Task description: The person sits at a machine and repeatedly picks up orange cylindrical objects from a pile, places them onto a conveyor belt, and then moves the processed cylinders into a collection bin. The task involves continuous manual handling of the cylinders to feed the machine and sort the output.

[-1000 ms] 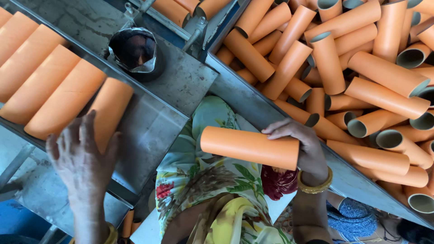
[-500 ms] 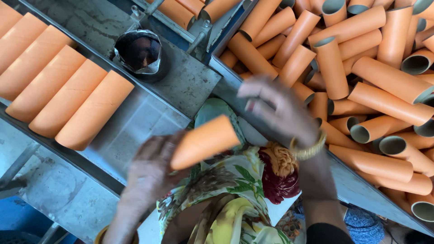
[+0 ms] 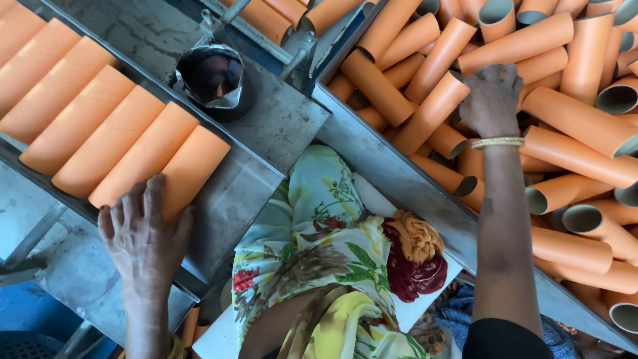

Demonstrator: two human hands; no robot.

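My left hand [image 3: 143,229] lies flat on the near end of an orange cardboard tube [image 3: 193,169], the last in a row of several tubes [image 3: 80,119] lying side by side on a grey metal tray [image 3: 266,133]. My right hand [image 3: 493,100] reaches into a metal bin [image 3: 392,176] heaped with loose orange tubes [image 3: 571,146]. Its fingers rest on top of the pile, between two tubes; I cannot tell whether they grip one. A gold bangle circles that wrist.
A dark round container lined with foil [image 3: 212,76] stands on the tray beyond the row. Floral patterned cloth [image 3: 319,266] covers my lap between tray and bin. More tubes [image 3: 279,13] lie at the back. Blue floor [image 3: 26,312] shows at lower left.
The tube carried from the bin by my right hand has passed to my left hand and now lies at the row's end. My right hand has gone back into the bin.
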